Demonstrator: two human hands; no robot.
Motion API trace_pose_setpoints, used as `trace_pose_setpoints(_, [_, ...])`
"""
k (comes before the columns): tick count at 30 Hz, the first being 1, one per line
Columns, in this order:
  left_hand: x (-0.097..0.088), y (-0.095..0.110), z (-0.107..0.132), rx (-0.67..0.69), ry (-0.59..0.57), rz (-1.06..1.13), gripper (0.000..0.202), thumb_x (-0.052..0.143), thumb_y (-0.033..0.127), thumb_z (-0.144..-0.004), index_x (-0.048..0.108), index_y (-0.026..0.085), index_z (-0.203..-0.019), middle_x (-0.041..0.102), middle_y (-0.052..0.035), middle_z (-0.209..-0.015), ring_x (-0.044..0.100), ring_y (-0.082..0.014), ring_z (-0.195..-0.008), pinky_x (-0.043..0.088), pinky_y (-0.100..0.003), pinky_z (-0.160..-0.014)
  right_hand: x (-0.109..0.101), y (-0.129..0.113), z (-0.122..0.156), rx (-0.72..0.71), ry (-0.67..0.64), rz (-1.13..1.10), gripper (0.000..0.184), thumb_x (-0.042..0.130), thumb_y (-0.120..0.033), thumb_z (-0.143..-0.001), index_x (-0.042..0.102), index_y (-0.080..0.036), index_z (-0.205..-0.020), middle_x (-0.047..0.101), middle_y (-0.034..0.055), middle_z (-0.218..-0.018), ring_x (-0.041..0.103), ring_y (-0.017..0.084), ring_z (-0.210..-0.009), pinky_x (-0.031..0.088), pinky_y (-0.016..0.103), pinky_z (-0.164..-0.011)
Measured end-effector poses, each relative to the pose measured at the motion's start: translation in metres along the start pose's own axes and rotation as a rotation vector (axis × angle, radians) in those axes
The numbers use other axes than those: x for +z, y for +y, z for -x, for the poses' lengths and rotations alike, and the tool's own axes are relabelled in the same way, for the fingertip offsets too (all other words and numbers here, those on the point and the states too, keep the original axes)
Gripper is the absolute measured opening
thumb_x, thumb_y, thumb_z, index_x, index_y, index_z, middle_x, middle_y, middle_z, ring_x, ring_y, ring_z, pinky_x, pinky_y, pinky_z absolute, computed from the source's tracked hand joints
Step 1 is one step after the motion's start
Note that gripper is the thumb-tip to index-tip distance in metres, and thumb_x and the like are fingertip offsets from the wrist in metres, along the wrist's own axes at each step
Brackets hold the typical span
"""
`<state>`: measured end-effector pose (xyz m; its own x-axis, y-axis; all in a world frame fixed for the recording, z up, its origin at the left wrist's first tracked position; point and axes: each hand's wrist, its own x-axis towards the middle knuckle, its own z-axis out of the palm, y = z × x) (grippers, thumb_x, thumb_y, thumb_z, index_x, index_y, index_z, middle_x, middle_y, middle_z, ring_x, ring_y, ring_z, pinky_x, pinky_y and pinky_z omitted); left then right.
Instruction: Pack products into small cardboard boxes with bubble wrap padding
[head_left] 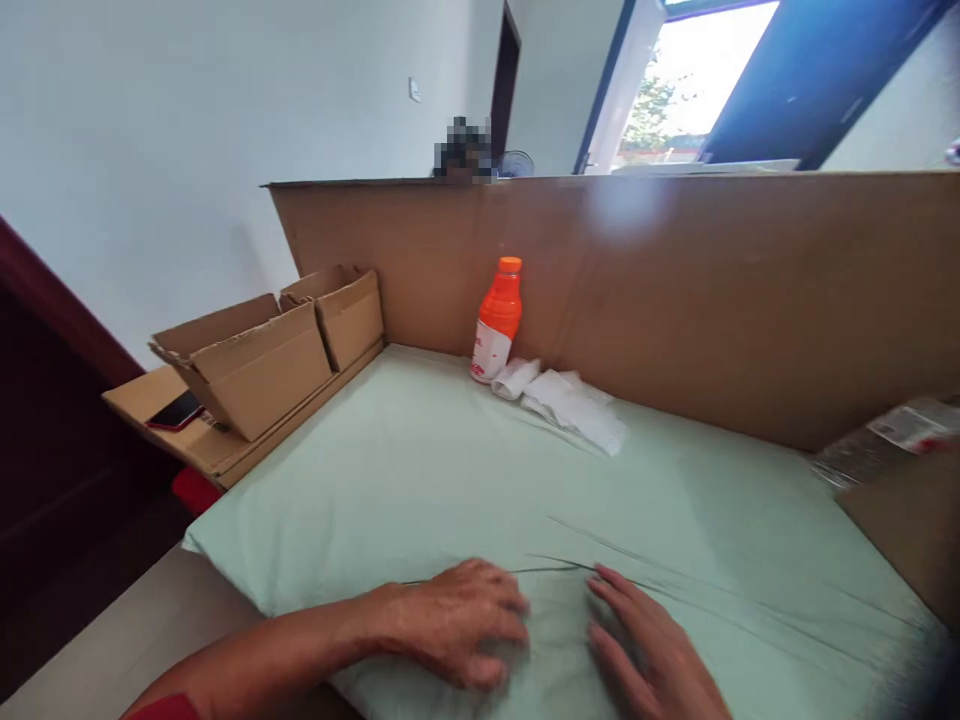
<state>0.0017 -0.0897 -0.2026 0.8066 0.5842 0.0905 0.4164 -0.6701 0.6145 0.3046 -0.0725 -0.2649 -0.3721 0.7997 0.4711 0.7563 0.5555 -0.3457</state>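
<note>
A pale green cloth (pixel 390 470) covers the surface in front of me. My left hand (pixel 469 620) lies palm down on it near the front edge, with loosely bent fingers apart and nothing visible in them. To its right, my right hand (pixel 649 645) hovers at or touches the cloth, fingers stretched out and a little blurred. A thin dark line (pixel 551 569) runs across the cloth by both hands; whether it is a crease or a thread, I cannot tell. Farther back stands an orange bottle (pixel 504 305) with a white label, beside crumpled white plastic (pixel 574 405).
Two open cardboard boxes (pixel 270 370) stand at the left, near a phone (pixel 176 411). A tall cardboard panel (pixel 712 300) closes off the back. Clear plastic packaging (pixel 885 440) lies at the right. A person's head (pixel 463 150) shows behind the panel.
</note>
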Motion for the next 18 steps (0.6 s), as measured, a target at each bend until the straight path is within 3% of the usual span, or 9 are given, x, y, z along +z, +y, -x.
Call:
trace_pose_setpoints(2, [-0.031, 0.003, 0.018, 0.067, -0.011, 0.042, 0.032, 0.065, 0.03, -0.087, 0.07, 0.026, -0.119, 0.074, -0.006, -0.12, 0.067, -0.0225, -0.115, 0.047, -0.035, -0.108, 0.03, -0.024, -0.042, -0.097, -0.097, -0.007, 0.037, 0.052, -0.04, -0.093, 0.071, -0.023, -0.121, 0.068, 0.0129, -0.132, 0.068, 0.033, -0.116, 0.06, 0.052, -0.091])
trace_pose_setpoints(3, [-0.053, 0.0, 0.029, 0.018, 0.092, 0.002, 0.033, 0.063, 0.03, -0.089, 0.069, 0.025, -0.121, 0.073, -0.0065, -0.121, 0.066, -0.0224, -0.117, 0.046, -0.035, -0.109, 0.042, -0.035, -0.059, -0.123, -0.128, -0.005, 0.037, 0.052, -0.037, -0.094, 0.071, -0.023, -0.121, 0.068, 0.0131, -0.134, 0.067, 0.032, -0.118, 0.058, 0.051, -0.093])
trace_pose_setpoints(5, [-0.108, -0.012, 0.055, -0.207, 0.45, -0.253, 0.036, 0.057, 0.026, -0.09, 0.067, 0.023, -0.125, 0.065, -0.0105, -0.137, 0.054, -0.0278, -0.134, 0.039, -0.046, -0.115, 0.058, -0.051, -0.08, -0.161, -0.158, 0.003, 0.036, 0.05, -0.032, -0.094, 0.071, -0.022, -0.121, 0.067, 0.013, -0.135, 0.065, 0.032, -0.121, 0.056, 0.051, -0.096])
trace_pose_setpoints(7, [-0.171, -0.031, 0.085, -0.407, 0.776, -0.515, 0.036, 0.052, 0.024, -0.091, 0.066, 0.02, -0.123, 0.063, -0.0116, -0.139, 0.05, -0.0294, -0.138, 0.034, -0.052, -0.118, 0.067, -0.058, -0.088, -0.185, -0.15, 0.009, 0.035, 0.048, -0.029, -0.096, 0.071, -0.022, -0.122, 0.067, 0.0126, -0.135, 0.063, 0.032, -0.124, 0.054, 0.052, -0.097])
trace_pose_setpoints(9, [-0.228, -0.05, 0.115, -0.644, 0.98, -0.739, 0.04, 0.053, 0.02, -0.089, 0.062, 0.015, -0.127, 0.059, -0.0138, -0.142, 0.046, -0.0319, -0.141, 0.027, -0.056, -0.119, 0.072, -0.058, -0.088, -0.199, -0.122, 0.009, 0.035, 0.048, -0.029, -0.097, 0.07, -0.022, -0.123, 0.067, 0.0126, -0.135, 0.062, 0.032, -0.124, 0.053, 0.052, -0.097])
trace_pose_setpoints(11, [-0.271, -0.067, 0.143, -0.908, 1.084, -0.832, 0.047, 0.055, 0.017, -0.085, 0.057, 0.01, -0.131, 0.06, -0.0169, -0.14, 0.046, -0.0355, -0.14, 0.027, -0.061, -0.117, 0.073, -0.055, -0.084, -0.207, -0.102, 0.006, 0.034, 0.048, -0.03, -0.097, 0.07, -0.021, -0.123, 0.067, 0.0129, -0.135, 0.062, 0.031, -0.124, 0.053, 0.051, -0.097])
trace_pose_setpoints(13, [-0.293, -0.079, 0.164, -1.076, 1.071, -0.784, 0.056, 0.055, 0.017, -0.082, 0.052, 0.007, -0.137, 0.068, -0.0167, -0.125, 0.054, -0.0395, -0.132, 0.035, -0.066, -0.109, 0.071, -0.056, -0.081, -0.208, -0.105, 0.01, 0.033, 0.049, -0.029, -0.097, 0.07, -0.02, -0.121, 0.067, 0.0132, -0.135, 0.062, 0.031, -0.125, 0.052, 0.049, -0.097])
trace_pose_setpoints(15, [-0.297, -0.085, 0.176, -1.149, 1.066, -0.724, 0.059, 0.053, 0.018, -0.081, 0.052, 0.009, -0.139, 0.073, -0.0136, -0.108, 0.061, -0.0435, -0.122, 0.041, -0.068, -0.098, 0.067, -0.06, -0.081, -0.196, -0.122, 0.01, 0.031, 0.05, -0.026, -0.097, 0.07, -0.019, -0.12, 0.066, 0.0136, -0.135, 0.061, 0.03, -0.126, 0.051, 0.048, -0.098])
trace_pose_setpoints(18, [-0.28, -0.077, 0.177, -1.027, 1.133, -0.639, 0.061, 0.057, 0.019, -0.076, 0.056, 0.024, -0.137, 0.074, -0.0078, -0.098, 0.064, -0.0435, -0.114, 0.043, -0.068, -0.094, 0.06, -0.069, -0.083, -0.159, -0.137, -0.003, 0.03, 0.053, -0.023, -0.095, 0.069, -0.019, -0.12, 0.065, 0.0137, -0.136, 0.06, 0.03, -0.127, 0.05, 0.049, -0.101])
